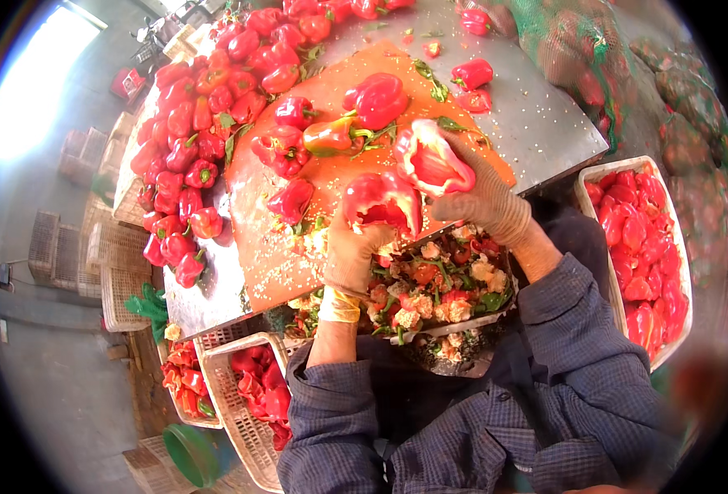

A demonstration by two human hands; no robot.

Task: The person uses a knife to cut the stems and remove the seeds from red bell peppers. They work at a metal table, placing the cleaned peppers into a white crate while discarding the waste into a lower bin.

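Observation:
Gloved, my left hand (354, 256) grips a hollowed red bell pepper piece (383, 200) whose torn opening faces me. My right hand (487, 191), in a glove too, holds another cored red pepper piece (433, 159) with its pale inside showing. Both are above the near edge of an orange cutting board (277, 265) strewn with seeds. Beyond my hands lie a whole red pepper (376, 100), an orange-green pepper with its stem (333, 136) and several more red peppers. Below the board's edge sits a container of cores, stems and scraps (428, 290).
A heap of red peppers (215, 92) covers the metal table's (524, 117) left side. Crates of red pepper pieces stand at my right (641, 247) and left (262, 383). Filled mesh sacks (561, 43) lie at the far right. A green bucket (191, 454) is on the floor.

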